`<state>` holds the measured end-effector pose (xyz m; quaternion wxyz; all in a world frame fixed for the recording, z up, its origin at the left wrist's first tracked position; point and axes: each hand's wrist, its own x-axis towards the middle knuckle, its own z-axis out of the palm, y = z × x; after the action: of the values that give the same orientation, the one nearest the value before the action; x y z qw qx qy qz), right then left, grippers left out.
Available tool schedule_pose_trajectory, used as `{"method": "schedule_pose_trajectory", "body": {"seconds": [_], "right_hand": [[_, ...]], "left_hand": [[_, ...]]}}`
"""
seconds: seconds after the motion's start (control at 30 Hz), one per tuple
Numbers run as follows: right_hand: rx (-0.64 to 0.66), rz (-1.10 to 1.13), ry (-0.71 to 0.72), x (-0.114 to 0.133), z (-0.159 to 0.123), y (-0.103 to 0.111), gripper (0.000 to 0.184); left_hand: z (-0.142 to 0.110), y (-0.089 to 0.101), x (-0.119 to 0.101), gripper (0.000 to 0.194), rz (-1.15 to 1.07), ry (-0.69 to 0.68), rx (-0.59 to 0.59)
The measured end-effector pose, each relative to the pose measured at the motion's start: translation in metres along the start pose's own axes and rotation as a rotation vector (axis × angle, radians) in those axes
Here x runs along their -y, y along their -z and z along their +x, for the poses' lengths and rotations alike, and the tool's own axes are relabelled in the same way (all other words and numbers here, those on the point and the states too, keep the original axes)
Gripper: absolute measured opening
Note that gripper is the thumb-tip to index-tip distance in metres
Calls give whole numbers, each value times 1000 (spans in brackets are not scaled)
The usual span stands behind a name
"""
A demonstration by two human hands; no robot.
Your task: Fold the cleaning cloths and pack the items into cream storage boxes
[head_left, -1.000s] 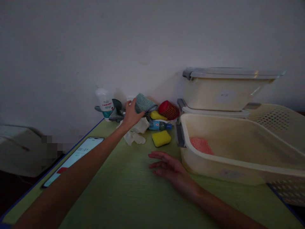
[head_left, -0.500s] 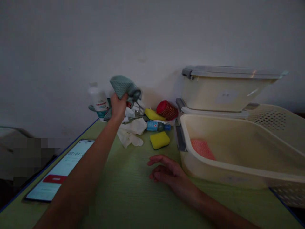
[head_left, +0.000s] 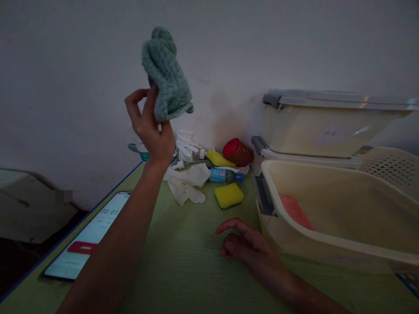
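Note:
Raised in front of the wall, my left hand (head_left: 152,126) grips a crumpled grey-green cloth (head_left: 168,80) between thumb and fingers. My right hand (head_left: 245,244) hovers low over the green table (head_left: 183,257), its fingers loosely curled and apart, holding nothing. Just beyond it lies a yellow sponge (head_left: 229,196) with a dark underside. Behind that are a small bottle (head_left: 225,175) with a blue label and cap, white gloves (head_left: 193,176), a second yellow sponge (head_left: 219,158) and a red woven cup-shaped holder (head_left: 238,152). A white bottle at the back is mostly hidden by my left hand.
At the right stands an open cream bin (head_left: 327,240) with a pink cloth (head_left: 296,211) inside. Behind it sits a lidded cream box (head_left: 310,131), beside a perforated basket (head_left: 389,168). A phone (head_left: 88,235) showing a timer lies along the table's left edge, partly under my left forearm.
My left hand has lifted the grey-green cloth up from above the pile. My right hand keeps its loose pose. The view has shifted slightly left.

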<state>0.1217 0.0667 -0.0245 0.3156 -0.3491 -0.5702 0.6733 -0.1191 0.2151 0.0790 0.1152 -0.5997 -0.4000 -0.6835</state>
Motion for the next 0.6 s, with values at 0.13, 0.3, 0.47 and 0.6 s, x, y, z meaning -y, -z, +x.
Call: {"method": "schedule_pose_trajectory", "body": {"seconds": [0.13,0.3,0.47,0.6], "right_hand": [[8,0,13,0,0,0,22],[9,24,12,-1,1,0,23],[22,-7,-5,2,1,0,22],[28,-10,-4,2,4,0,21]], "left_hand": [[-19,-14,15,64,141,-74,538],[-40,-25,37,36,218,-51,886],[-35,-23,37,28,194,-43,800],[-34,-30,20,31,142,-69,759]]}}
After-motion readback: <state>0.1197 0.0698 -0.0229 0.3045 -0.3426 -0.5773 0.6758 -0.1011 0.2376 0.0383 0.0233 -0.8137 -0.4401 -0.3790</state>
